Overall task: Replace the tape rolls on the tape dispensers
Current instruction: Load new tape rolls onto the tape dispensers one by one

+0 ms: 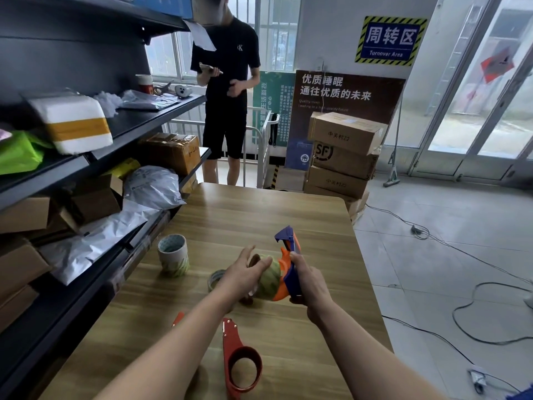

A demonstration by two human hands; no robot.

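**Inspector:** Report the left side first.
**Assistant:** Shelving [86, 157] loaded with parcels, standing along the table [245, 215]. On the table beside it, a stack of tape rolls [173, 255] stands upright.

**Inspector:** Centre?
**Assistant:** A loose ring of tape [215, 277] lies flat, partly behind the left wrist. Nearer the camera the red dispenser [239, 359] lies on its side, with the wood showing through its hoop.

**Inspector:** The hands?
**Assistant:** The left hand [245, 274] has its fingers spread and nearly straight, laid against the end of the tape roll [269, 277]. That roll sits on the hub of the blue and orange dispenser [288, 269], held just above the table. The right hand [308, 284] is wrapped firmly round the handle, thumb on top.

**Inspector:** Far right?
**Assistant:** Stacked cartons [343, 157] on the floor beyond the table
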